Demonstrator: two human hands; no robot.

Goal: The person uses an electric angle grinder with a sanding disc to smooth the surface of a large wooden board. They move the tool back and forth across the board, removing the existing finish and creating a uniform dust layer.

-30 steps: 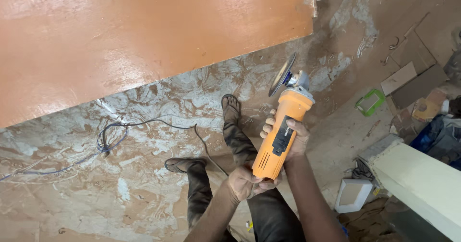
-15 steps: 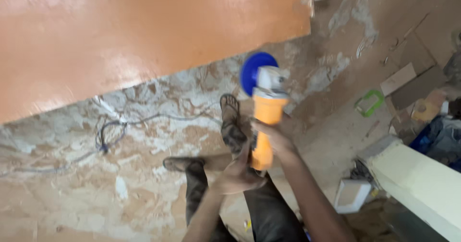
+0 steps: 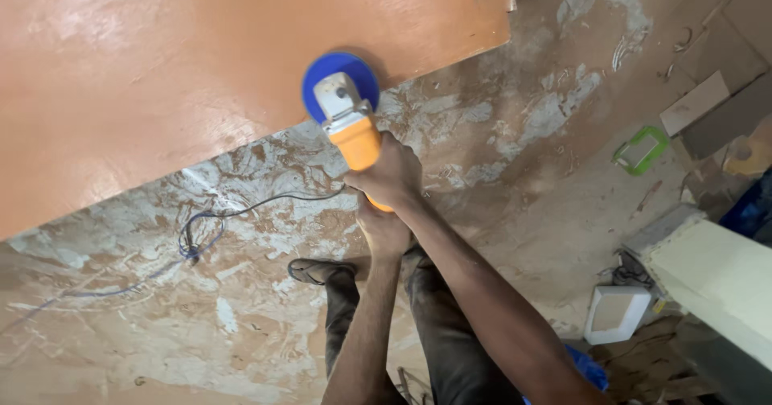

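Right hand (image 3: 392, 173) grips the orange handheld sander (image 3: 354, 135); left hand (image 3: 383, 230) clasps its rear. Blue round sanding disc (image 3: 341, 83) sits on the brown wooden board's (image 3: 201, 75) near edge. Judgement: keep the disc flat, pressure even.

Both arms outstretched — right hand (image 3: 392, 173), left hand (image 3: 384, 230) clenched

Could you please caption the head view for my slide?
Both hands, right hand ahead of left hand, press an orange sander onto a brown board.

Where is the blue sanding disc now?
In the head view, the blue sanding disc lies at upper centre, on the brown board's lower edge, ahead of both hands.
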